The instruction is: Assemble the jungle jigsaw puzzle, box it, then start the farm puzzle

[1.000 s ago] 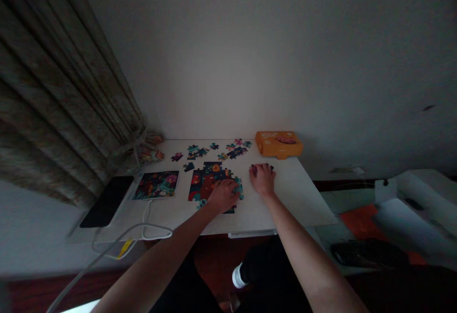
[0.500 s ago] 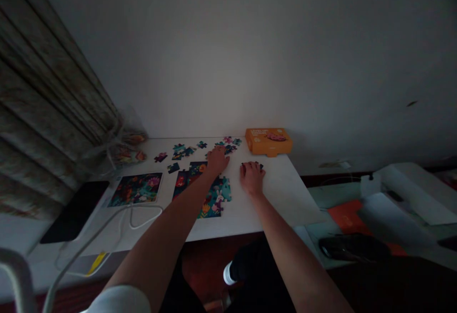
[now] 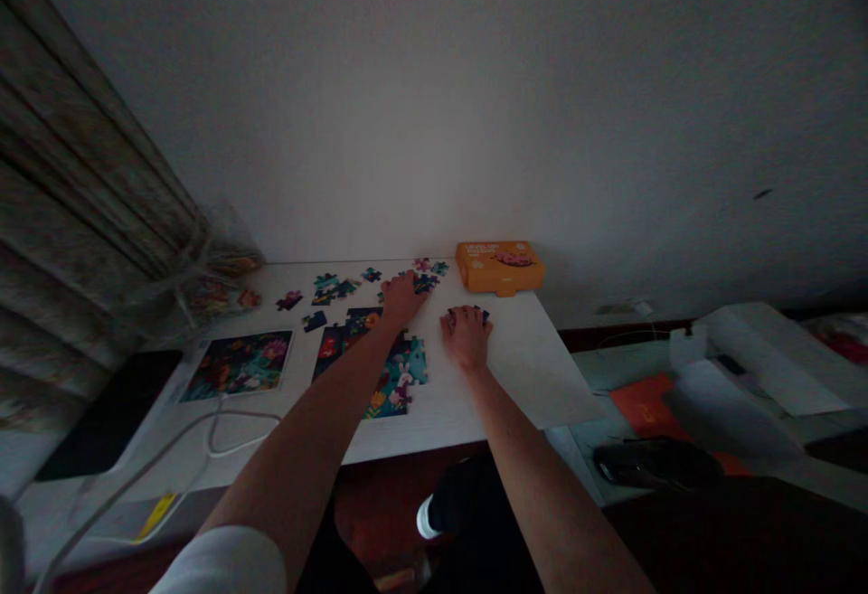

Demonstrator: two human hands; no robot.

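Note:
A partly joined jigsaw puzzle lies on the white table in front of me. My left hand reaches past it to the loose pieces at the back, fingers curled down on them. Whether it grips one is hidden. My right hand rests palm down just right of the puzzle, fingers bent over dark pieces at its fingertips.
An orange box stands at the back right corner. A picture card lies left of the puzzle, with more loose pieces behind it. A dark tablet, a white cable and a curtain are at the left.
My left hand left the puzzle's near right part and reached forward to the loose pieces at the back. The right hand stayed put. The view shifted right.

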